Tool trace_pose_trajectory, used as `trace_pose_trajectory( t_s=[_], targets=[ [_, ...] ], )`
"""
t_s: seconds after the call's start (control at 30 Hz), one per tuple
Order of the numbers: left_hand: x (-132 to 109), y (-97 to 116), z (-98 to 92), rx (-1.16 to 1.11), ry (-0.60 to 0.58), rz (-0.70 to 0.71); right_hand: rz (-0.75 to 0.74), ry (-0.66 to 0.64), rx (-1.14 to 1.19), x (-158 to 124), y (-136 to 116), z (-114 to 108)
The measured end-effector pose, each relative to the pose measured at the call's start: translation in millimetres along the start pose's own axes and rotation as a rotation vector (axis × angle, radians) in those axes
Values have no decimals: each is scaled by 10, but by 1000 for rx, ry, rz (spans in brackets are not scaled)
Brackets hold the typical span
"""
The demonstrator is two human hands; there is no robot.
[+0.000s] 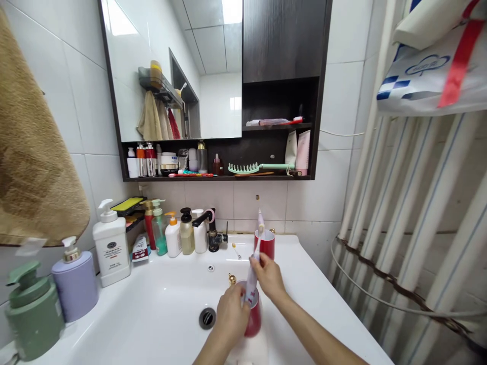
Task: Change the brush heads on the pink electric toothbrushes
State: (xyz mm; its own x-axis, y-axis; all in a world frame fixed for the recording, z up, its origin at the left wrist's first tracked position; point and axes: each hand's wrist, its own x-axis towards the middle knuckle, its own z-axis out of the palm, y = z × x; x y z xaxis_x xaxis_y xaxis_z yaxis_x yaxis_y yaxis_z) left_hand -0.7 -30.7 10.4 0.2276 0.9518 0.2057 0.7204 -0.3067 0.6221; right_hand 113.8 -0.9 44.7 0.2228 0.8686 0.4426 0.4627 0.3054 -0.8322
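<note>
My right hand (pixel 269 276) pinches a pale electric toothbrush (pixel 251 283) near the top of its handle. The brush stands tilted, its lower end at the mouth of a red cup (pixel 254 322) with a white inside. My left hand (pixel 233 314) is closed at the cup's left side, just below a gold knob (pixel 232 279); its fingertips are partly hidden. Behind, a second red cup (pixel 267 247) stands on the sink's back ledge, with another light toothbrush (pixel 261 221) upright at it. A small loose brush head (pixel 236 251) lies on the ledge.
A white sink (pixel 160 314) with a dark drain (pixel 207 318) spreads below, under a black faucet (pixel 213 235). Several pump bottles (pixel 187 233) line the left and back edges. A dark mirror cabinet (pixel 281 45) hangs above; a radiator (pixel 414 203) stands at right.
</note>
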Motion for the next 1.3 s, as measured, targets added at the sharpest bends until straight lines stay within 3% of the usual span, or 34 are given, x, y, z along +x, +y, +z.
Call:
trace_pose_trajectory(
  t_s=[0.13,0.27,0.4,0.5,0.67,0.77,0.87,1.0,1.17,1.3],
  targets=[
    [-63,68,52,194,-104,61,7,8,-90,-66,104,206],
    [-86,93,79,290,-152,71,40,15,-139,-45,153,239],
    [-62,203,68,319,-165,130,63,-8,-133,-22,151,112],
    [21,384,33,337,-164,210,63,2,-83,-85,145,-139],
    [295,795,13,380,-157,342,48,129,93,-307,241,-712],
    [489,1049,83,412,-157,383,57,238,75,-415,355,-907],
    [678,1265,220,452,-173,404,6,304,66,-450,439,-944],
    [921,1443,468,512,-228,416,-166,294,1,-414,493,-947],
    [1234,1466,715,549,-248,408,-251,303,-128,-354,588,-1027],
    [1453,1388,742,553,-223,419,-273,261,-225,-345,671,-1018]
  ],
)
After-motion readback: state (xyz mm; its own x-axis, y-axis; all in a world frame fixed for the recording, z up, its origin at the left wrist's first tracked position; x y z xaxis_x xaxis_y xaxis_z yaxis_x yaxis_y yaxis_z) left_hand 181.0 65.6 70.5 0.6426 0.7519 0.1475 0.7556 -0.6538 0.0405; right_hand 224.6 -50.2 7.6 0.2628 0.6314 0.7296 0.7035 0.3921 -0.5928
